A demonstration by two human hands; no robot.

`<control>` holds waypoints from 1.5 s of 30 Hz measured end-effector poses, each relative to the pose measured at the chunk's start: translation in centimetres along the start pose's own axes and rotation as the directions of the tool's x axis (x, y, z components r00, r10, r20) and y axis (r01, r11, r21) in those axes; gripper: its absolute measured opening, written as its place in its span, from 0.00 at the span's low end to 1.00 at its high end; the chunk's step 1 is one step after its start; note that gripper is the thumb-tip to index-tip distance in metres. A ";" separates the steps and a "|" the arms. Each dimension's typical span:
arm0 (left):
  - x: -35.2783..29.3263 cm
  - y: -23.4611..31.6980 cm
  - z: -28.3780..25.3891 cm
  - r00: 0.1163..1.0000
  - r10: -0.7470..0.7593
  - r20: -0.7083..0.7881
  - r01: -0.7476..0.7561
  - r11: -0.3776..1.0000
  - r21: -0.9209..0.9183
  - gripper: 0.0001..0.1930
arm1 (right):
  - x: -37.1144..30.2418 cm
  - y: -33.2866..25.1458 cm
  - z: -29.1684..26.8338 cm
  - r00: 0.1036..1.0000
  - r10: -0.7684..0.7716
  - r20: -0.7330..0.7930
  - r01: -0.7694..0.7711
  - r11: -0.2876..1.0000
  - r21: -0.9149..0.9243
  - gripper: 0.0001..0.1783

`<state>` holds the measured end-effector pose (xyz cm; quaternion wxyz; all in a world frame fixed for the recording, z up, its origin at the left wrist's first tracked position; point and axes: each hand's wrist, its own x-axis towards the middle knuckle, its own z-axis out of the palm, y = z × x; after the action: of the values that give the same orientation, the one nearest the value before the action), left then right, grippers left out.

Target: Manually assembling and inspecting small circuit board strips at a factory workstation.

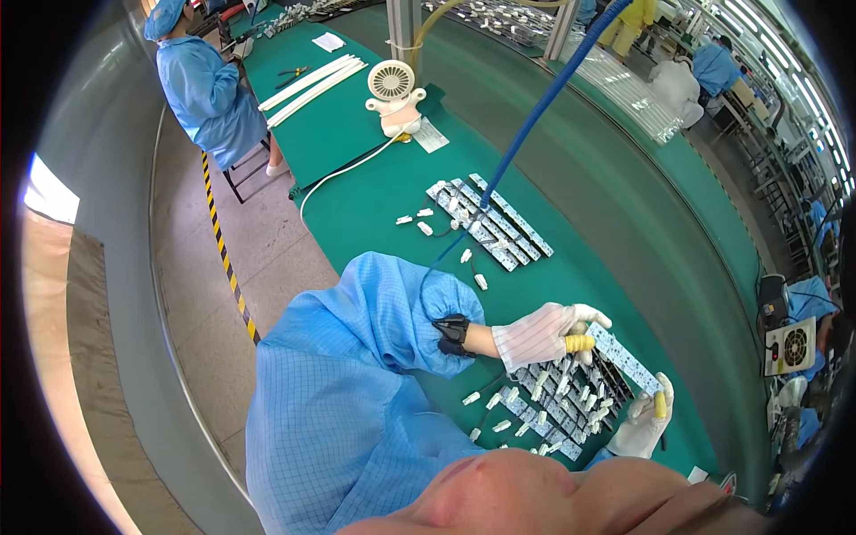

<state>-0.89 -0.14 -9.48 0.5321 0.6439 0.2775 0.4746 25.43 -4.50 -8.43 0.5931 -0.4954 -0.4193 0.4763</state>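
Observation:
A narrow flat strip [626,358] with a pale blue, dark-speckled face is held between my gloved hands. At its upper end my left hand [546,333] grips it, with a yellow finger cover showing. My right hand [640,423], also in a white glove with a yellow finger cover, closes on its lower end. Under and beside my hands lies a pile of similar strips [563,412], with small white connectors on short dark wires. The pile is partly hidden by my left hand and the held strip. A black wrist strap [453,333] circles my left wrist.
Farther up the green bench [379,218] lies a second group of strips [504,225]. A blue cord [546,109] hangs across the view. Beyond stand a small fan [392,89], long white bars [312,89] and pliers [291,75]. A co-worker in blue [201,98] sits at far left.

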 end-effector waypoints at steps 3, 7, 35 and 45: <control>-0.1 0.1 -0.3 0.999 -0.027 0.017 0.027 1.000 -0.013 0.19 | 0.0 0.1 0.2 1.000 -0.018 0.000 0.018 1.000 -0.016 0.25; -0.6 -0.8 0.2 0.998 -0.058 -0.007 0.055 0.970 -0.238 0.21 | -0.4 0.3 0.4 0.998 -0.053 0.040 0.053 0.998 0.016 0.26; -0.7 -1.4 0.5 0.999 -0.038 0.004 0.038 0.966 -0.256 0.23 | -0.8 0.1 0.7 0.995 -0.088 0.042 0.091 0.994 -0.054 0.37; -0.1 0.6 -1.8 0.984 -0.167 0.054 0.170 0.984 -0.045 0.17 | 0.0 -0.9 1.4 0.998 0.032 0.046 -0.033 0.999 0.027 0.16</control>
<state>-2.62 0.38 -8.93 0.5929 0.6165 0.3058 0.4182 24.18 -4.30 -7.33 0.5825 -0.4829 -0.4177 0.5030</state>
